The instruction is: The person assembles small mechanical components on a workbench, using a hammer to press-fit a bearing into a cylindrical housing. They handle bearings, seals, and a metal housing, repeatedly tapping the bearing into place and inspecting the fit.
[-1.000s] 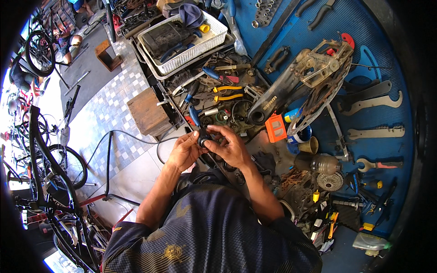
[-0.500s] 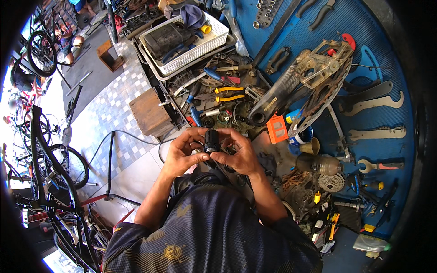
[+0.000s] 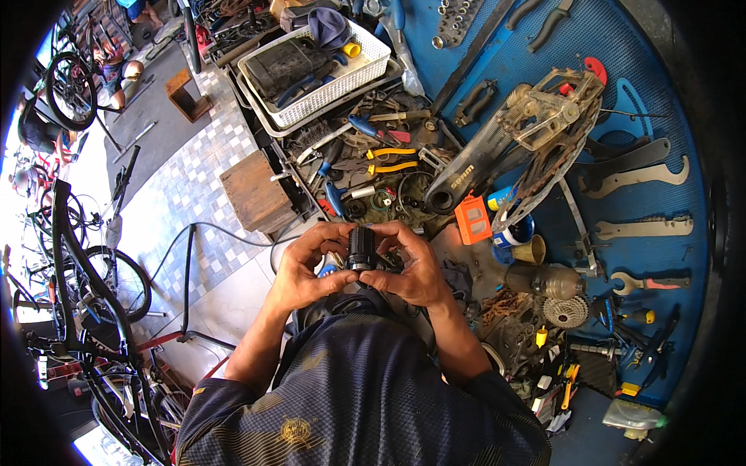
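Observation:
Between both hands, in front of my chest, sits a black splined cylinder that looks like a freehub body (image 3: 361, 247). My left hand (image 3: 307, 268) grips it from the left, fingertips at its far end and thumb at its near end. From the other side my right hand (image 3: 412, 268) closes on it the same way, the two thumbs almost meeting at the near end. Beyond the hands, pliers with yellow handles (image 3: 392, 161) and blue-handled tools (image 3: 335, 198) lie among small parts on the cluttered bench.
A white plastic basket (image 3: 342, 99) stands beyond the tools. To the right, a dirty crankset (image 3: 482, 167) lies near an orange box (image 3: 472, 219) and a cassette (image 3: 566, 311). Wrenches (image 3: 645, 227) hang on a blue panel. A black bike frame (image 3: 85, 272) stands at left; people are at the far left.
Both hands have shifted slightly nearer to me with the splined cylinder, and it shows a little more of its length and ribs. The bench things have not moved.

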Available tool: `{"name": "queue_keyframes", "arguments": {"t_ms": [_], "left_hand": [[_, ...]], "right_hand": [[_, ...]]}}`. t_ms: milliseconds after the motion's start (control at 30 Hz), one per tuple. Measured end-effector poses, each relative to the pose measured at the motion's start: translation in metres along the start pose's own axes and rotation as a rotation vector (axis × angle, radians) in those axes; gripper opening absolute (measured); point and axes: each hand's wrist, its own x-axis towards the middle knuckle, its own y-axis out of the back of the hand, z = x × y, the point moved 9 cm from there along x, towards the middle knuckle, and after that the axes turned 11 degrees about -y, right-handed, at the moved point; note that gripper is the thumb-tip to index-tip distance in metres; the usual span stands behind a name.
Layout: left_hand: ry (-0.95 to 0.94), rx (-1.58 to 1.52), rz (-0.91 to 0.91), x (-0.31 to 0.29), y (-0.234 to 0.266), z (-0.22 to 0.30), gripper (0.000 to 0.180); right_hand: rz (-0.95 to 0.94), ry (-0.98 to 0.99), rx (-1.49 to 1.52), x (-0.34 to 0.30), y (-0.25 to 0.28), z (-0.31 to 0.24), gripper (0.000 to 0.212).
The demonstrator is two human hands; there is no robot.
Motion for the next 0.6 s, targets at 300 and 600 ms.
{"name": "queue_keyframes", "arguments": {"t_ms": [300, 600], "left_hand": [[0.012, 0.017, -0.023, -0.001, -0.002, 0.003, 0.068], [0.087, -0.096, 0.035, -0.003, 0.0, -0.01, 0.064]], "right_hand": [[0.019, 0.063, 0.08, -0.003, -0.005, 0.001, 0.065], [-0.017, -0.064, 0.181, -0.003, -0.008, 0.012, 0.057]]}}
